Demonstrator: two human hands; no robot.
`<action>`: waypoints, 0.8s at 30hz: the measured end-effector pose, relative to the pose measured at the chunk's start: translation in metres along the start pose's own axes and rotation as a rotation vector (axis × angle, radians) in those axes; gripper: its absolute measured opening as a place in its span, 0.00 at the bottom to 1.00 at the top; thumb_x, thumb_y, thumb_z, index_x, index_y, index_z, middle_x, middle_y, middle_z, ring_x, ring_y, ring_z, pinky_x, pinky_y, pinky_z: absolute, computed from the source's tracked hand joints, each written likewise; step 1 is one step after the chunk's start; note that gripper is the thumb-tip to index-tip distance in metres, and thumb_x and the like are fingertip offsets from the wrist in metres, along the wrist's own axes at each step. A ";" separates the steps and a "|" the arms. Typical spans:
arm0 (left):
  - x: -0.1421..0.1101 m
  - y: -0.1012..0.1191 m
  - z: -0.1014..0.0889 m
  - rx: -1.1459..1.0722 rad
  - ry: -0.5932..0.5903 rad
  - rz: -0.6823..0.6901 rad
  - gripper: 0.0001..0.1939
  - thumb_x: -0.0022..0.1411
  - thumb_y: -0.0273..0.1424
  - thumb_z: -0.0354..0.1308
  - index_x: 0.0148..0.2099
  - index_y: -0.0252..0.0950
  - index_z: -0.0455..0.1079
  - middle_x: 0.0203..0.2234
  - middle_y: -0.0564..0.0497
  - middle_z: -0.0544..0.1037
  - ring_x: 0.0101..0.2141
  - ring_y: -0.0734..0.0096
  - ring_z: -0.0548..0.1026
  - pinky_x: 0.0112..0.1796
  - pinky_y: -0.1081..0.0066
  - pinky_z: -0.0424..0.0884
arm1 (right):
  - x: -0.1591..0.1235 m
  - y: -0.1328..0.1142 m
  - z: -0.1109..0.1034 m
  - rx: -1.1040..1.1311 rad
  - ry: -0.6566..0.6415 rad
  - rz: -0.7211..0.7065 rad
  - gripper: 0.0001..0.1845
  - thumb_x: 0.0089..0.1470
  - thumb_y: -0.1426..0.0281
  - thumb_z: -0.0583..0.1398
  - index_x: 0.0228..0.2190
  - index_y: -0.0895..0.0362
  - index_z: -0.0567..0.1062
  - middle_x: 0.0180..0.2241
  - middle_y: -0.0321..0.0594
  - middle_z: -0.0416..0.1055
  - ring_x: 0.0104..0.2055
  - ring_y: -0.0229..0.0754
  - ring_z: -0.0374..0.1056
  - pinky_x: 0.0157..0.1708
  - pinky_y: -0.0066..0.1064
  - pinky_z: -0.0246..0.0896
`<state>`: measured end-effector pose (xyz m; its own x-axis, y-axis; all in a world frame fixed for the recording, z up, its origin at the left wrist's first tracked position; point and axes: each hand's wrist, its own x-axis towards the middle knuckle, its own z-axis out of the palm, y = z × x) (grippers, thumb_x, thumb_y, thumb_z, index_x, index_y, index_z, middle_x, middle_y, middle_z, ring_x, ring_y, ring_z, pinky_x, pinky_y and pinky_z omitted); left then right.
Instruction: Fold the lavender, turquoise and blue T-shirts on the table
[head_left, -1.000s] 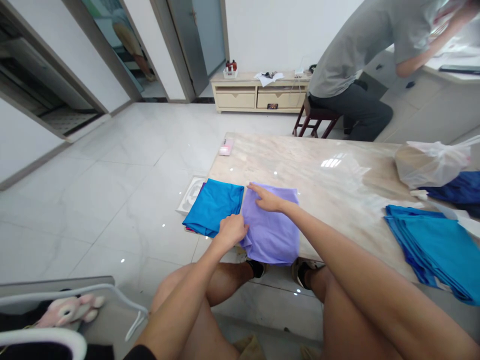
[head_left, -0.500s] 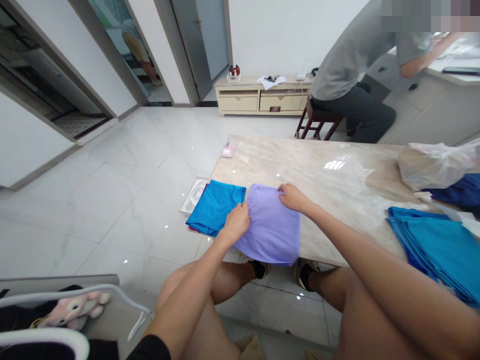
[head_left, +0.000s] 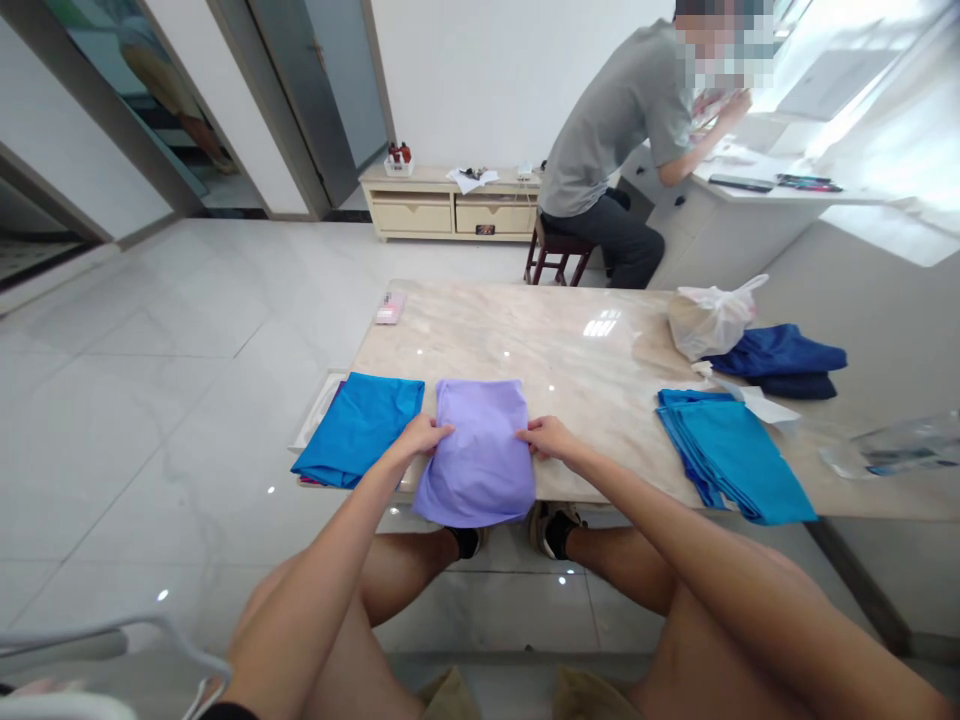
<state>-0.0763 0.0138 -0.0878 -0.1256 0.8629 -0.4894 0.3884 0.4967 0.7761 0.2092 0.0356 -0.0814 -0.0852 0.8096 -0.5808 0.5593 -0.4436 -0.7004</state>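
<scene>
A lilac cloth (head_left: pixel 476 458), folded into a soft narrow bundle, lies at the near edge of the marble table (head_left: pixel 525 340) and overhangs it slightly. My left hand (head_left: pixel 421 436) holds the bundle's left side, and my right hand (head_left: pixel 546 438) holds its right side. To the left of the bundle lies a folded turquoise cloth (head_left: pixel 357 430), not touching my left hand.
A stack of blue-edged turquoise cloths (head_left: pixel 731 455) and a navy cloth (head_left: pixel 780 352) lie to the right, near a white plastic bag (head_left: pixel 709 322). A seated person (head_left: pixel 611 130) works at a far counter. A pink packet (head_left: pixel 389 308) lies at the table's far left.
The lilac cloth now forms a narrower bundle. My hands have moved from its top to its two sides, and the head view has turned and widened.
</scene>
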 end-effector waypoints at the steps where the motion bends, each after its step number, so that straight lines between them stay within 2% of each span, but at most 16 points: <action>1: -0.002 0.002 0.000 -0.026 -0.059 -0.060 0.18 0.50 0.42 0.77 0.36 0.36 0.77 0.28 0.46 0.82 0.37 0.54 0.84 0.39 0.64 0.80 | -0.001 0.003 0.001 -0.009 -0.018 -0.006 0.11 0.60 0.66 0.69 0.28 0.59 0.78 0.22 0.37 0.73 0.25 0.35 0.69 0.22 0.21 0.62; 3: -0.006 0.010 -0.001 -0.023 -0.143 -0.142 0.25 0.44 0.45 0.80 0.38 0.35 0.79 0.32 0.44 0.85 0.39 0.54 0.84 0.37 0.66 0.79 | -0.001 0.005 -0.003 -0.035 -0.078 -0.036 0.14 0.60 0.67 0.68 0.24 0.58 0.76 0.20 0.34 0.69 0.24 0.34 0.64 0.22 0.21 0.59; 6: -0.012 0.032 -0.005 -0.024 -0.159 -0.106 0.32 0.37 0.49 0.83 0.40 0.34 0.81 0.38 0.41 0.87 0.43 0.52 0.84 0.37 0.67 0.77 | 0.000 -0.004 -0.022 -0.041 -0.081 -0.127 0.17 0.60 0.66 0.68 0.22 0.58 0.74 0.21 0.33 0.68 0.26 0.34 0.63 0.25 0.22 0.59; 8: -0.016 0.052 -0.009 -0.073 -0.112 -0.003 0.34 0.37 0.52 0.82 0.41 0.33 0.83 0.41 0.40 0.88 0.46 0.50 0.84 0.40 0.66 0.77 | -0.001 -0.015 -0.041 0.039 -0.025 -0.179 0.16 0.60 0.63 0.68 0.25 0.58 0.75 0.25 0.35 0.72 0.31 0.36 0.67 0.30 0.23 0.63; 11: -0.023 0.082 -0.014 -0.248 -0.047 0.204 0.38 0.44 0.58 0.78 0.48 0.34 0.84 0.47 0.40 0.88 0.51 0.51 0.82 0.47 0.65 0.77 | -0.005 -0.031 -0.068 0.281 0.084 -0.331 0.18 0.61 0.55 0.65 0.32 0.57 0.76 0.32 0.38 0.77 0.37 0.38 0.72 0.41 0.27 0.70; 13: -0.029 0.097 -0.013 -0.278 -0.037 0.254 0.39 0.47 0.60 0.76 0.50 0.34 0.84 0.48 0.40 0.88 0.51 0.51 0.82 0.48 0.65 0.77 | -0.009 -0.037 -0.079 0.376 0.163 -0.439 0.21 0.61 0.50 0.64 0.35 0.57 0.76 0.33 0.37 0.77 0.38 0.39 0.73 0.44 0.30 0.71; 17: -0.040 0.112 -0.007 -0.225 0.023 0.281 0.38 0.42 0.59 0.79 0.43 0.31 0.84 0.43 0.40 0.88 0.48 0.48 0.83 0.45 0.63 0.78 | -0.021 -0.041 -0.090 0.360 0.273 -0.513 0.31 0.56 0.40 0.65 0.37 0.56 0.76 0.33 0.40 0.78 0.38 0.43 0.73 0.42 0.32 0.69; 20: -0.046 0.116 -0.003 -0.371 0.028 0.401 0.38 0.47 0.59 0.78 0.48 0.33 0.84 0.47 0.41 0.88 0.51 0.50 0.83 0.49 0.62 0.79 | -0.032 -0.042 -0.093 0.384 0.332 -0.598 0.35 0.55 0.36 0.64 0.40 0.56 0.76 0.33 0.41 0.79 0.36 0.43 0.72 0.37 0.30 0.67; 22: -0.050 0.118 -0.003 -0.385 0.016 0.433 0.37 0.46 0.58 0.79 0.47 0.33 0.85 0.47 0.41 0.88 0.51 0.50 0.83 0.50 0.61 0.79 | -0.038 -0.044 -0.094 0.380 0.357 -0.597 0.36 0.54 0.35 0.64 0.40 0.56 0.76 0.32 0.41 0.78 0.34 0.43 0.72 0.34 0.30 0.66; 24: -0.052 0.119 -0.005 -0.369 0.072 0.450 0.36 0.44 0.57 0.81 0.44 0.33 0.85 0.44 0.41 0.88 0.49 0.50 0.83 0.49 0.61 0.79 | -0.043 -0.046 -0.094 0.361 0.392 -0.583 0.37 0.55 0.34 0.63 0.40 0.56 0.76 0.31 0.41 0.78 0.33 0.43 0.71 0.32 0.30 0.65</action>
<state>-0.0281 0.0283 0.0314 -0.0884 0.9942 -0.0614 0.0754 0.0681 0.9948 0.2646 0.0573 0.0148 0.0525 0.9966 0.0629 0.2062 0.0508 -0.9772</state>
